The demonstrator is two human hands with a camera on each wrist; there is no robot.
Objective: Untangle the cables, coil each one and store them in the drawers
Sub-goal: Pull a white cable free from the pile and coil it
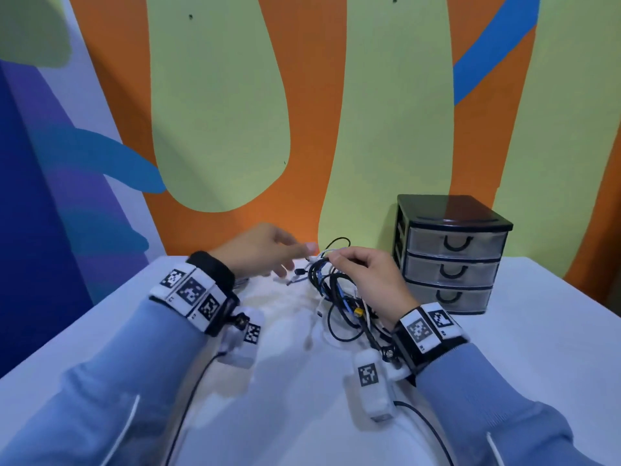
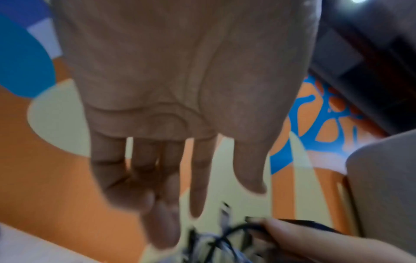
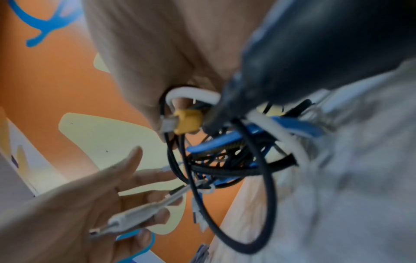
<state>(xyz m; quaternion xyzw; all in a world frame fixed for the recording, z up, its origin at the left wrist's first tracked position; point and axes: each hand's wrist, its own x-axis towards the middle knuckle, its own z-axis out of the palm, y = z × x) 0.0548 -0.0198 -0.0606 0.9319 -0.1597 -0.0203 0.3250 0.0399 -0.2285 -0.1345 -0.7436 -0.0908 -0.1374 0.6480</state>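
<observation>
My right hand (image 1: 373, 277) is curled round the top of the cable tangle (image 1: 336, 290), lifting it off the white bench (image 1: 537, 348). My left hand (image 1: 265, 250) has its fingers spread, nearly straight; the right wrist view shows a white plug (image 3: 135, 215) lying across them. The cables are black braided, blue and white, with one yellow connector (image 3: 188, 121). Just right of the tangle stands a black three-drawer unit (image 1: 450, 253), its drawers translucent and closed. No legible writing.

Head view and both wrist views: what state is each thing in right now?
Cable bundle: tangled, partly lifted off the table.
Drawer unit: all three drawers closed.
Left hand: fingers extended, at a white cable end.
Right hand: pinching the top of the bundle.
</observation>
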